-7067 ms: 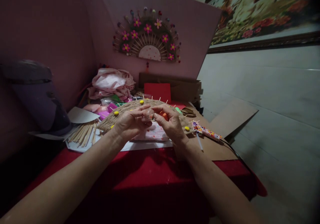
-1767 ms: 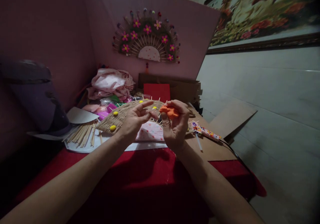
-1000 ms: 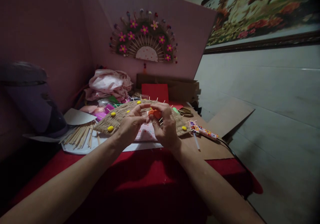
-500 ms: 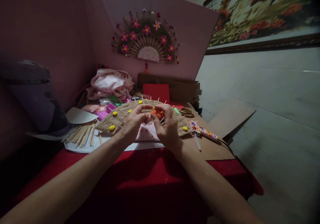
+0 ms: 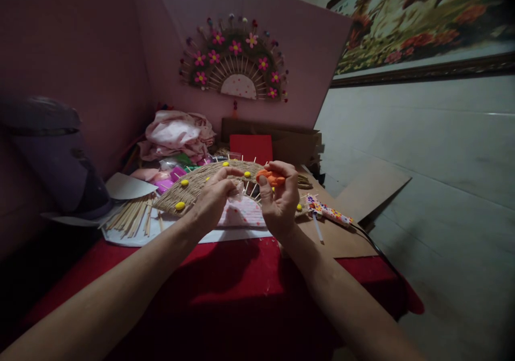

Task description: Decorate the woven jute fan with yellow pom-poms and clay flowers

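Observation:
An orange lump of soft clay [image 5: 272, 178] is pinched between the thumb and fingers of my right hand [image 5: 281, 200]. My left hand [image 5: 213, 197] is closed on a crumpled piece of clear plastic wrap [image 5: 237, 191], to the left of the clay and apart from it. Behind and below both hands lies a fan [image 5: 197, 189] of twine and thin sticks, dotted with yellow buttons of clay [image 5: 180, 206]. Its pale base with pink spots [image 5: 243, 212] shows between my wrists. My right hand hides part of the fan's right side.
Wooden sticks [image 5: 131, 216] lie on a white board at left, near a purple bottle-like container [image 5: 60, 157]. A flower-patterned glue gun [image 5: 330, 212] rests on cardboard at right. Behind are a bundled pink cloth [image 5: 177, 130], red card [image 5: 251, 147] and a finished flowered fan [image 5: 237, 60] on the wall.
My hands have drawn apart. My right hand has moved right with the orange clay, while the plastic wrap stays in my left hand.

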A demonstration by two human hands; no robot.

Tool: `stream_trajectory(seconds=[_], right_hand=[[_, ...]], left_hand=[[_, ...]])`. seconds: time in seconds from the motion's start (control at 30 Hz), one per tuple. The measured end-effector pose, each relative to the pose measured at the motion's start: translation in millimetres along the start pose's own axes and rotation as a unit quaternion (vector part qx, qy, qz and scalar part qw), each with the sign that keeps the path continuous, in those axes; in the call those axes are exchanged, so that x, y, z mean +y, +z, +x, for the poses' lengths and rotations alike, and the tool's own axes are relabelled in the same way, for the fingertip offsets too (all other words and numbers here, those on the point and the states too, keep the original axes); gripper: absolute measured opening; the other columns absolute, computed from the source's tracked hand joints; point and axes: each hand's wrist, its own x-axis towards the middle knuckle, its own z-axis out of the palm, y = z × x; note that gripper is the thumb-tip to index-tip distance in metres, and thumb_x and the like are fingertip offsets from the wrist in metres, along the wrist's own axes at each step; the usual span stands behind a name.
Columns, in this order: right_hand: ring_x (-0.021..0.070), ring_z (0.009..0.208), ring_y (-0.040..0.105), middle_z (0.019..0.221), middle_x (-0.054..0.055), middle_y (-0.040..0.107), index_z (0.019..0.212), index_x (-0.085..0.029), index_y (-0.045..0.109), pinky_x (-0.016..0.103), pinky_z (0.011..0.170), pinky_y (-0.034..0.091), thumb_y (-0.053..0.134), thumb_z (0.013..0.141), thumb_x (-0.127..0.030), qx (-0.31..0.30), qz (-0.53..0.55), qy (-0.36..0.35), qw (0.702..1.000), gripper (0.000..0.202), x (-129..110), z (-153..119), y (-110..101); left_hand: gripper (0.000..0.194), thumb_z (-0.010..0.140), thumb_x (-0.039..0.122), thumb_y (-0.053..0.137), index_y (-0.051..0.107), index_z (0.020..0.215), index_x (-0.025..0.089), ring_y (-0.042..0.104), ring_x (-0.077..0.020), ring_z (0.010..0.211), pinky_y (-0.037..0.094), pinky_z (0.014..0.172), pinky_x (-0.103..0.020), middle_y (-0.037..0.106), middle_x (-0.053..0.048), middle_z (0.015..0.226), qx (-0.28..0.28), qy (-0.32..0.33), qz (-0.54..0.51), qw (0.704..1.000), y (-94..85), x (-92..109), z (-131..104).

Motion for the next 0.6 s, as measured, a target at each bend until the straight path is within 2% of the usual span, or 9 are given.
stream_trajectory(seconds=[0.07,0.13,0.23,0.27,0.4,0.53,0.6], right_hand=[[0.0206,0.101,0.054,0.107,0.007,0.053,0.111,-0.024,0.047,0.04,0.087,0.048,0.051,0.086,-0.016,-0.059,0.003,-0.048,0.997,0.027,-1.5,0.8,-0.6],[0.0205,0.1,0.055,0.105,0.007,0.055,0.109,-0.023,0.049,0.04,0.086,0.049,0.05,0.086,-0.016,-0.089,0.001,-0.044,0.995,0.025,-1.7,0.9,-0.6],[0.0195,0.097,0.055,0.108,0.009,0.052,0.113,-0.022,0.046,0.038,0.083,0.05,0.049,0.088,-0.018,0.003,-0.001,0.026,1.0,0.025,0.6,-0.6,0.8],[0.0195,0.097,0.055,0.109,0.009,0.052,0.114,-0.022,0.046,0.038,0.083,0.049,0.049,0.088,-0.019,0.009,0.002,0.026,1.0,0.026,1.6,-1.4,1.6],[0.0195,0.098,0.054,0.103,0.007,0.054,0.107,-0.022,0.05,0.038,0.084,0.048,0.051,0.086,-0.017,-0.09,-0.009,-0.024,0.996,0.022,3.8,-2.3,4.1],[0.0161,0.079,0.054,0.093,0.005,0.054,0.094,-0.019,0.053,0.032,0.07,0.048,0.056,0.083,-0.023,-0.023,-0.059,0.063,0.996,0.012,4.3,1.7,2.4],[0.0144,0.069,0.052,0.083,0.002,0.055,0.091,-0.019,0.055,0.029,0.064,0.046,0.063,0.08,-0.029,-0.055,-0.077,0.088,0.992,0.017,3.5,3.1,1.1]], left_hand=[[0.029,0.06,0.008,0.048,0.06,0.084,0.017,0.043,-0.0089,0.056,0.034,0.053,-0.021,0.052,0.003,0.064,-0.01,0.003,-0.002,1.0,-0.2,-0.1,-0.4],[0.026,0.059,0.008,0.049,0.059,0.082,0.016,0.044,-0.0089,0.057,0.035,0.053,-0.021,0.053,0.002,0.065,-0.015,-0.011,-0.032,0.999,-0.2,0.5,-0.7],[0.023,0.06,0.009,0.049,0.058,0.08,0.015,0.038,-0.0081,0.05,0.031,0.049,-0.021,0.045,0.004,0.055,-0.02,-0.048,-0.086,0.995,0.4,2.9,-1.0],[0.024,0.06,0.009,0.049,0.058,0.081,0.015,0.037,-0.008,0.049,0.031,0.048,-0.021,0.044,0.004,0.054,-0.023,-0.049,-0.095,0.994,0.7,3.5,-1.1],[0.027,0.061,0.008,0.05,0.057,0.086,0.015,0.044,-0.0087,0.053,0.033,0.053,-0.021,0.052,0.003,0.059,-0.024,-0.028,-0.066,0.997,1.7,3.5,-1.0],[0.026,0.067,0.014,0.056,0.055,0.093,0.016,0.049,-0.01,0.056,0.037,0.057,-0.023,0.057,0.003,0.061,-0.011,0.014,-0.028,0.999,2.3,3.9,-0.5],[0.027,0.067,0.014,0.057,0.055,0.094,0.016,0.052,-0.0105,0.059,0.039,0.06,-0.024,0.061,0.003,0.066,0.003,0.032,-0.005,0.999,2.3,5.7,-0.6]])
